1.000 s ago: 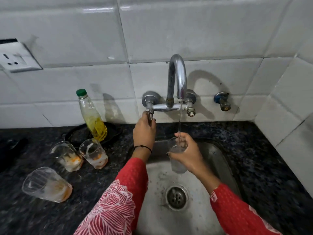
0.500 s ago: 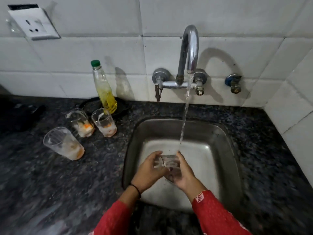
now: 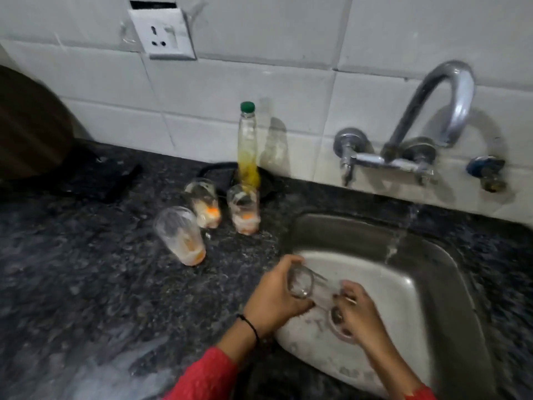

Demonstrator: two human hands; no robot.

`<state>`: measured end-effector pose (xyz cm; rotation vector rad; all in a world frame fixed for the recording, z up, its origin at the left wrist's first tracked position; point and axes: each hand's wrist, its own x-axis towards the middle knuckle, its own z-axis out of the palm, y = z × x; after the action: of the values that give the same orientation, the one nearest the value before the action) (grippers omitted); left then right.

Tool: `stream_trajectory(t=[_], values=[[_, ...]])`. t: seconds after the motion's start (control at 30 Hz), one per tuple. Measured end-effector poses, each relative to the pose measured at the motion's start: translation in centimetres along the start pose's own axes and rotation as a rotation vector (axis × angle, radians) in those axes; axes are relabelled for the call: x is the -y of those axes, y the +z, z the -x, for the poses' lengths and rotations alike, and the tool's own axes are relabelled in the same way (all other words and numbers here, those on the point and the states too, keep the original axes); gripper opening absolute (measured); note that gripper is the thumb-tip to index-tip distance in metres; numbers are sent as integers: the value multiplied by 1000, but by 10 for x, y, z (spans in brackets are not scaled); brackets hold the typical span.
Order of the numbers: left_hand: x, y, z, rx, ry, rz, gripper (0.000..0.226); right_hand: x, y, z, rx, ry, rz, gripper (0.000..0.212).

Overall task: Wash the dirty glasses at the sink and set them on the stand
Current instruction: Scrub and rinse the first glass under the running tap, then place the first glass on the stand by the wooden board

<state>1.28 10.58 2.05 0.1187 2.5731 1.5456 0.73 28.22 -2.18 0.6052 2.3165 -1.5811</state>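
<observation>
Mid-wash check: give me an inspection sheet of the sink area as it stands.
Surface: dark speckled counter, steel sink, tap running.
Job's things: one glass held sideways over the sink, clear of the stream; three dirty glasses standing on the counter, orange residue; stand not in view.
Clutter: green-capped bottle by a black dish.
Hands: left hand grips the glass near its mouth; right hand holds its base.
Cables: nothing seen.
Surroundings: white tiled wall, socket, dark object far left.
</observation>
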Motion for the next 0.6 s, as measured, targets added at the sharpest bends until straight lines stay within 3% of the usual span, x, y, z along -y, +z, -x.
stream_trajectory(t=[0.1, 0.17, 0.27, 0.33, 0.47, 0.6], values=[[-10, -47, -3, 75, 98, 46, 56, 47, 12, 20, 132, -316, 231, 76], [-16, -91, -8, 77, 198, 74, 56, 92, 30, 33, 248, -436, 339, 87], [-21, -171, -16, -15, 396, 48, 65, 145, 75, 27, 180, -558, 480, 96], [-13, -231, -23, -141, 497, 89, 71, 187, 119, 22, 38, -712, 441, 102], [17, -352, -43, -268, 444, 228, 78, 302, 236, 25, -23, -1036, 198, 68], [73, -462, -82, -406, 291, 227, 74, 375, 364, -19, 54, -1149, 281, 72]])
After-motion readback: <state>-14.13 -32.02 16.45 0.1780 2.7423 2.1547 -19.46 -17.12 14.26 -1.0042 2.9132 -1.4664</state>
